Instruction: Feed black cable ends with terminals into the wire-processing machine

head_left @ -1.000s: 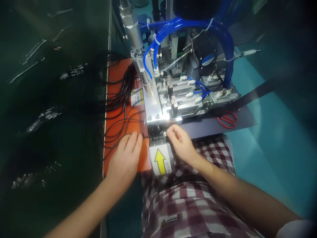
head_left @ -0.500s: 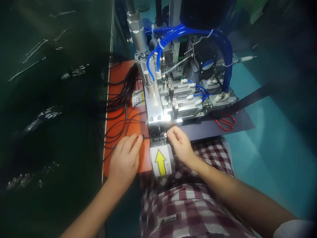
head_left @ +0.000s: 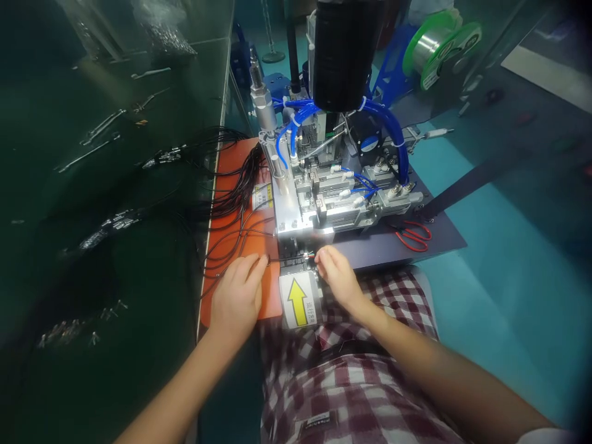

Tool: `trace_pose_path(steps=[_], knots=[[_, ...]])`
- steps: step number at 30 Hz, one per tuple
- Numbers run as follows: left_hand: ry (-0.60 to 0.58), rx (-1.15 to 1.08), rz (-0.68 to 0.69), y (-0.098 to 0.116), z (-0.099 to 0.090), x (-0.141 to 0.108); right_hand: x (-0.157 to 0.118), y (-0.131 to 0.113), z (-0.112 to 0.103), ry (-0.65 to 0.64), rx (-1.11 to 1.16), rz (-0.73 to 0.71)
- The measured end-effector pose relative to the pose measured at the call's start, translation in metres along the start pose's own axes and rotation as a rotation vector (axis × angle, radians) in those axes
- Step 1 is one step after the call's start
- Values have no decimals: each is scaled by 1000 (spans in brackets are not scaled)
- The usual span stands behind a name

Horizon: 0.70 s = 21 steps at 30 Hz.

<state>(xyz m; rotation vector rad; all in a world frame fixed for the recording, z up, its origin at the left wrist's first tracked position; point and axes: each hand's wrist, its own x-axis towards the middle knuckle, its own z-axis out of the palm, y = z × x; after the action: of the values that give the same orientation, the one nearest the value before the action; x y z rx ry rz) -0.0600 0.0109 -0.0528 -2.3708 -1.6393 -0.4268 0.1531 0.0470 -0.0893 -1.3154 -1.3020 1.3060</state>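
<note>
My left hand is over the orange board, thumb and forefinger pinched on a thin black cable. The cable runs right, across a dark slotted track at the front of the machine. At its end sits a small silvery connector, with a bit of red beside it. My right hand is just right of this end, its fingers curled and pinched together; what lies between the fingertips is too small to make out. Below the track is a white cover with a yellow arrow.
Behind my hands stands a metal machine with blue air tubes. Red-handled cutters lie on its dark base plate. Several black cables cross the orange board. Loose metal parts are on the dark green table. A green spool hangs at back right.
The camera view has shifted, bringing the spool into sight. My right fingertips have moved slightly right, away from the connector. My left hand keeps its pinch on the cable.
</note>
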Motion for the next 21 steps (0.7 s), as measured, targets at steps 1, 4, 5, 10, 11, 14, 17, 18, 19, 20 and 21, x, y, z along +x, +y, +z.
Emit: trace_pose_path(steps=[1, 4, 5, 10, 11, 14, 17, 18, 19, 20, 21], knots=[[0, -1, 3, 0, -1, 0, 1, -2, 2, 0, -10, 1], [-3, -2, 3, 0, -2, 1, 5, -7, 6, 6, -36, -5], [-4, -4, 1, 0, -2, 1, 6, -8, 7, 5, -42, -8], [-13, -28, -14, 0, -1, 1, 8, -8, 8, -3, -64, -2], [-13, -34, -22, 0, -1, 0, 6, -6, 6, -1, -70, 6], [-15, -54, -48, 1, 0, 1, -9, 5, -9, 13, -89, 44], [-18, -59, -64, 2, 0, 2, -33, 23, -34, 32, -92, 93], [-19, -58, -66, 3, -1, 2, -41, 28, -42, 40, -92, 107], [-18, -59, -69, 3, -1, 3, -49, 34, -50, 45, -91, 120], [-18, -61, -72, 3, -2, 3, -55, 38, -56, 46, -90, 131], [-18, -63, -74, 4, -2, 4, -60, 42, -61, 44, -89, 139]])
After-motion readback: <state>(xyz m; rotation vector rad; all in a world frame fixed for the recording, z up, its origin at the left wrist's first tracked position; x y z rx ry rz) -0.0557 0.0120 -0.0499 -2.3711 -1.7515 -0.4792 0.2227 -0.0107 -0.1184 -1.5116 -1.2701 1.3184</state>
